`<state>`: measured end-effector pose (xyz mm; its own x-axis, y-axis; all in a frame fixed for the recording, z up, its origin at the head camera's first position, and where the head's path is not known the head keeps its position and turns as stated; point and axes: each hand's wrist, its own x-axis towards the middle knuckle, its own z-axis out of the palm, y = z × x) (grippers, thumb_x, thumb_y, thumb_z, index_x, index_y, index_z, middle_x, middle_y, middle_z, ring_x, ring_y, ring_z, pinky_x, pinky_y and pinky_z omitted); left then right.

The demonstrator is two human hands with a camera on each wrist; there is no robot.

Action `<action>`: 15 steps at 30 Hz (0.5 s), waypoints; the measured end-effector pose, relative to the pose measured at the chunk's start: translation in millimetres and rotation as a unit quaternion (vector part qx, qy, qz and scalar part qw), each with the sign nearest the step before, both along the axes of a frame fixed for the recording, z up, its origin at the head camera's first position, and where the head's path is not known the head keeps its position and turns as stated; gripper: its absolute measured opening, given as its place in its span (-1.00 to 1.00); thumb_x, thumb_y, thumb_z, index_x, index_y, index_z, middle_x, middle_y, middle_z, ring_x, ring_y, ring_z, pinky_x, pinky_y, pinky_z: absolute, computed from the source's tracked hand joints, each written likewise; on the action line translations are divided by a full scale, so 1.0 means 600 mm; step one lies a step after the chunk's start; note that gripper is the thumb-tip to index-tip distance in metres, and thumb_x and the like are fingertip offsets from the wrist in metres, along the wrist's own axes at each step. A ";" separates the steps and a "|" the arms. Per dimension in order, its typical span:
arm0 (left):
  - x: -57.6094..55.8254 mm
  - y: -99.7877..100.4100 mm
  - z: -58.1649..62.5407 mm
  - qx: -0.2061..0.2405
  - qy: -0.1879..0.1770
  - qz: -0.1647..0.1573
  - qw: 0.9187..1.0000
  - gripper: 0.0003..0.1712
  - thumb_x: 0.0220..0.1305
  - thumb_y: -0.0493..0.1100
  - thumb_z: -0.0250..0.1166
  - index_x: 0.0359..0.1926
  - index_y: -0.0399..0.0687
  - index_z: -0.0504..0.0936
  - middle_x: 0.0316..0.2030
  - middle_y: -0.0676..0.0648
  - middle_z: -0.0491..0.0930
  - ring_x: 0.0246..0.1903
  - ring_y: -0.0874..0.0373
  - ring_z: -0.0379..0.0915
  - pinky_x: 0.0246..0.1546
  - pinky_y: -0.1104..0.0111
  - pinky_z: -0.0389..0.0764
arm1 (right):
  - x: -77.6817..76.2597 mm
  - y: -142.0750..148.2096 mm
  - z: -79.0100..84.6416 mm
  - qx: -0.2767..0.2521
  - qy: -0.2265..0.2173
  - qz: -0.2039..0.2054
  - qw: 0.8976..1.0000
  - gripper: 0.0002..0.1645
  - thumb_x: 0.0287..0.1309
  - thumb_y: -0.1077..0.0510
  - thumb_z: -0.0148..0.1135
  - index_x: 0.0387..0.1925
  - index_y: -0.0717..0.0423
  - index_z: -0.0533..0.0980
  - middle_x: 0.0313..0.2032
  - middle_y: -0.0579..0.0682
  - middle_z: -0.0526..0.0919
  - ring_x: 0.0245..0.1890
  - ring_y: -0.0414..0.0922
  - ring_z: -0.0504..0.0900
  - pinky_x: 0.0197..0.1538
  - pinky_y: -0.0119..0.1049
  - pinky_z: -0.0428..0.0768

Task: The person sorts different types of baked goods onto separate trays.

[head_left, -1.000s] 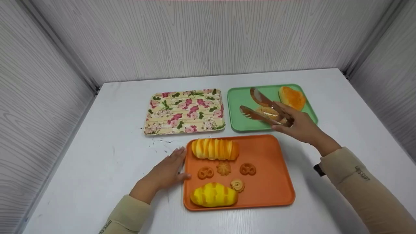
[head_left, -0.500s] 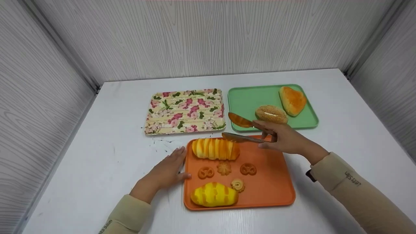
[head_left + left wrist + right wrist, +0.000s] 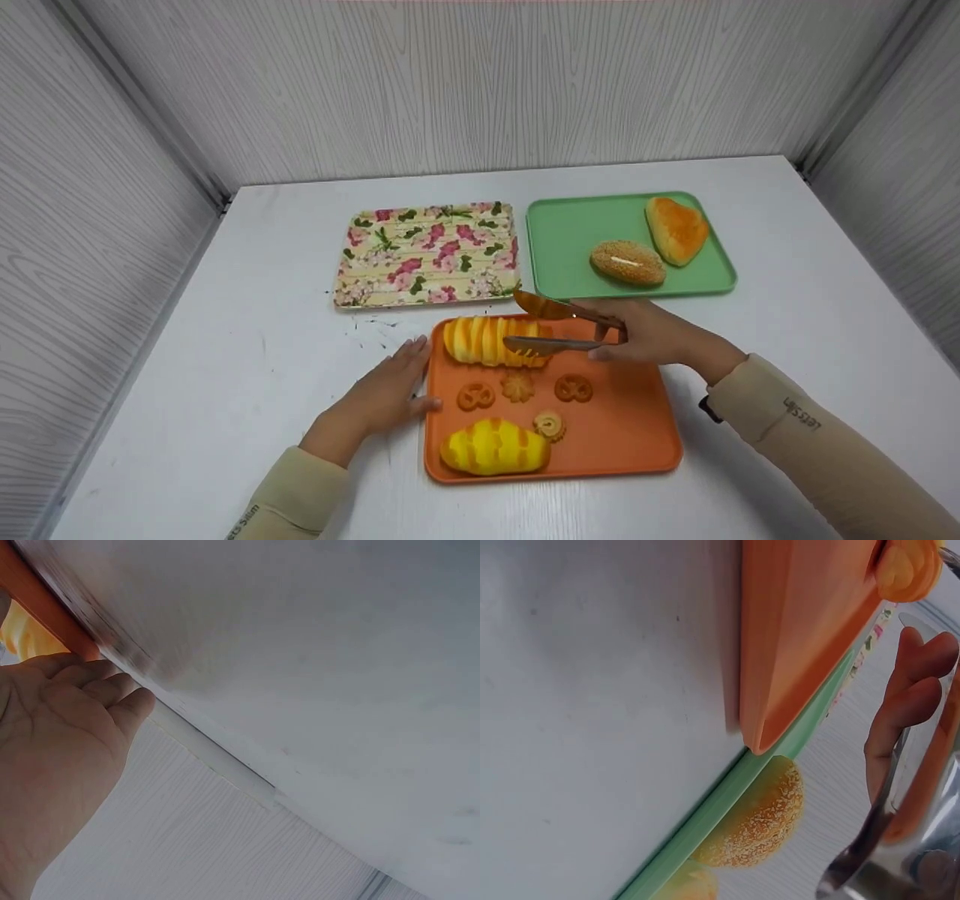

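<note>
In the head view my right hand grips metal tongs. Their two arms are spread, and the tips overlap the right end of a ridged orange-and-cream bread loaf. The loaf lies at the back left of an orange tray. My left hand rests at the tray's left edge, fingers extended and thumb over the rim; its palm shows in the left wrist view. On the tray are two pretzel-shaped cookies, a flower-shaped cookie, a swirl cookie and a yellow striped bread.
Behind the orange tray, a green tray carries a seeded bun and a golden bread. A floral tray lies at the back left. Wood-grain panels enclose the white table at the back and sides.
My right hand has brought the tongs from above the green tray, forward and left, to the ridged loaf. The seeded bun stays on the green tray. My left hand has not moved.
</note>
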<state>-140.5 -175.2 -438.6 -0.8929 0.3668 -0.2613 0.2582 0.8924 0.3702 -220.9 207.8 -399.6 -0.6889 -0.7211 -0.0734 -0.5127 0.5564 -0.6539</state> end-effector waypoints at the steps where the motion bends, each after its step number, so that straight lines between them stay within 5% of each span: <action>1: 0.000 0.000 -0.001 -0.002 -0.001 0.000 1.000 0.05 0.23 0.28 0.18 0.49 -0.15 -0.08 0.48 -0.08 -0.14 0.44 0.03 -0.27 0.37 0.10 -0.05 | 0.000 -0.001 -0.001 0.003 -0.002 0.000 1.000 -0.12 0.14 -0.08 0.33 0.43 -0.13 0.17 0.02 -0.02 0.59 -0.27 -0.20 0.57 -0.32 -0.23 0.56; 8: 0.000 0.000 -0.001 -0.001 0.006 -0.005 1.000 0.03 0.25 0.25 0.18 0.49 -0.18 -0.07 0.48 -0.10 -0.13 0.44 0.02 -0.26 0.36 0.09 -0.04 | 0.003 -0.004 -0.006 0.013 -0.019 0.007 1.000 -0.13 0.16 -0.02 0.33 0.43 -0.08 0.17 0.08 -0.04 0.57 -0.28 -0.17 0.55 -0.31 -0.23 0.53; 15: 0.002 0.003 0.005 0.004 -0.006 0.009 1.000 0.03 0.24 0.22 0.21 0.49 -0.17 -0.08 0.47 -0.11 -0.12 0.44 -0.01 -0.25 0.36 0.06 -0.03 | 0.005 -0.007 -0.005 0.030 0.010 0.009 0.999 -0.19 0.16 -0.01 0.33 0.41 -0.13 0.23 -0.23 -0.16 0.62 -0.36 -0.17 0.52 -0.34 -0.22 0.49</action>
<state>-139.4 -173.3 -435.9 -0.8959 0.3535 -0.2690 0.2381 0.8934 0.3811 -217.8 203.6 -402.5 -0.6769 -0.7287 -0.1039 -0.5356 0.5844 -0.6095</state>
